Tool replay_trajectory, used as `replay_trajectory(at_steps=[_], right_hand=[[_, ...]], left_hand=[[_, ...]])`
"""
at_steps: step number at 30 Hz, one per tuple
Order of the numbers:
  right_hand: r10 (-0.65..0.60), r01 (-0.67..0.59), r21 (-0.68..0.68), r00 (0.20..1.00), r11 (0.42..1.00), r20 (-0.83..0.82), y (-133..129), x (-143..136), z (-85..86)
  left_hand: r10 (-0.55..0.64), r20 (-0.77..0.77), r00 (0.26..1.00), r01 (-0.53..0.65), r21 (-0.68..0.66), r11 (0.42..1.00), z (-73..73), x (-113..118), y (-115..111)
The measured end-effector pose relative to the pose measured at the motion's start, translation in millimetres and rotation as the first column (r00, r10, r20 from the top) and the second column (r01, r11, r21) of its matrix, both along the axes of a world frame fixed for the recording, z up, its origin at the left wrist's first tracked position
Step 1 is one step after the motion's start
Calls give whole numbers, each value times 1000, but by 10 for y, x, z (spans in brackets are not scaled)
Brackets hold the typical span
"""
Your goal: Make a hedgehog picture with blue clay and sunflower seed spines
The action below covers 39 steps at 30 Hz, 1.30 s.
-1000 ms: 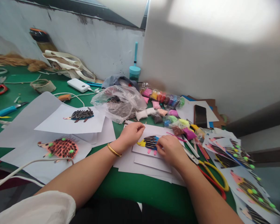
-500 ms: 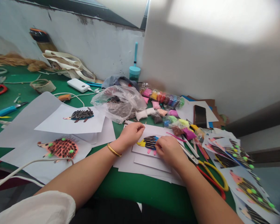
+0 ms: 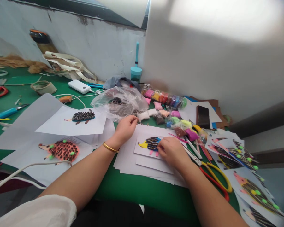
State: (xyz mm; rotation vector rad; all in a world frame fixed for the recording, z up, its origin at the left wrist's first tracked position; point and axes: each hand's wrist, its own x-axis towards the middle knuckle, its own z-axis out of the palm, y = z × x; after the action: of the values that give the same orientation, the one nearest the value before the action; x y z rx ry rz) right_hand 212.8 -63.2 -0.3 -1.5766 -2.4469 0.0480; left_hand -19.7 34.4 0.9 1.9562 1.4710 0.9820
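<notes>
A hedgehog picture (image 3: 152,143) with a yellow face, blue body, dark striped seeds and pink feet lies on white paper (image 3: 130,157). My right hand (image 3: 171,151) rests at its right end, fingers bent together over the blue part; whatever is between the fingertips is hidden. My left hand (image 3: 127,127), with a gold bangle at the wrist, is above the paper's upper left edge, beside a clear plastic bag (image 3: 123,102) of dark striped seeds. Its fingers are pressed together, and anything in them is too small to make out.
Small packets of coloured clay (image 3: 159,118) lie behind the paper. Scissors (image 3: 217,178) with red and yellow handles are by my right forearm. More hedgehog pictures (image 3: 61,149) lie left and right. A dark phone (image 3: 203,116) and white power bank (image 3: 79,86) are farther back.
My left hand has moved left and away from me, from beside the hedgehog's head towards the bag of seeds. More of the hedgehog's paper shows. My right hand has hardly moved.
</notes>
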Motion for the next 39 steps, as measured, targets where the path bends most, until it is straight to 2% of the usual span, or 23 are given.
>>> replay_trajectory(at_steps=[5,10,16,20,26,33,37,39], right_hand=[[15,-14,17,1000,1000,-18,-23,25,25],[-15,21,56,995,998,-95,-50,60,123],[-124,132,95,989,987,-84,-10,168,115],[-173,178,62,982,982,-76,14,198,108],[-241,241,-64,970,968,15,14,201,151],[-216,211,-198,976,957,-3,11,241,153],[-218,207,-120,972,971,-87,18,239,122],[-194,183,-78,966,980,-170,12,219,114]], left_hand=[[39,-87,995,-35,51,998,21,-101,57],[37,-329,944,-21,52,998,29,-155,74],[-113,-532,839,200,110,974,-52,-17,-21],[-97,-627,773,225,128,966,-101,103,-67],[-3,-666,746,157,172,973,-84,140,-39],[-7,-680,733,150,151,977,-77,127,-29],[-12,-608,794,135,156,979,-28,145,-71],[-84,-515,853,177,133,975,9,184,-139]])
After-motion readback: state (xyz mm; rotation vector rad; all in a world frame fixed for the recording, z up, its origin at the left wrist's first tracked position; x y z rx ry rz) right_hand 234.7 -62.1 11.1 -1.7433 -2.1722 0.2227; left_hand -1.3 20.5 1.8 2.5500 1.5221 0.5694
